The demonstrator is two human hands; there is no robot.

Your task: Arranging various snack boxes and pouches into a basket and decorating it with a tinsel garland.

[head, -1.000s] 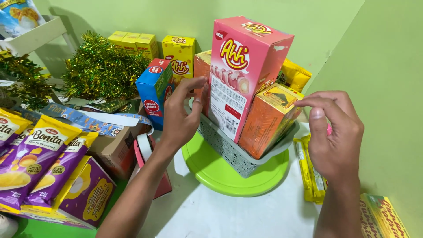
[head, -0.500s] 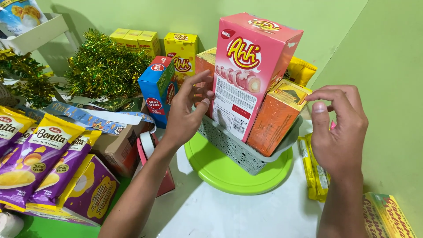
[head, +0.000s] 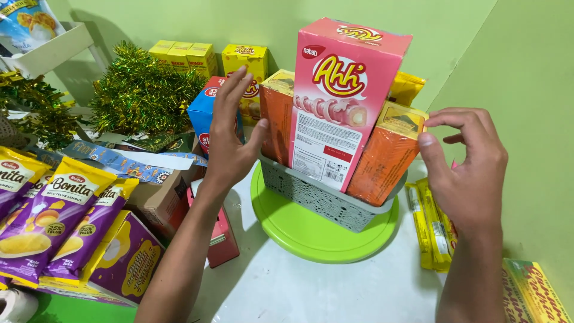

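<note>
Grey basket point(head: 323, 197), pink box point(head: 344, 101), orange boxes point(head: 382, 155) inside

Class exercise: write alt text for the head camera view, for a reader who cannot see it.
Two open hands, left hand and right hand, flank a grey basket on a green plate. The basket holds a tall pink box between orange boxes.

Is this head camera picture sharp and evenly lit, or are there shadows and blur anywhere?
Head view: bright, even light; the pink box and grey basket look sharp. Soft shadows fall on the white table under the green plate and the left hand. The right hand looks slightly soft. No strong glare.
</note>
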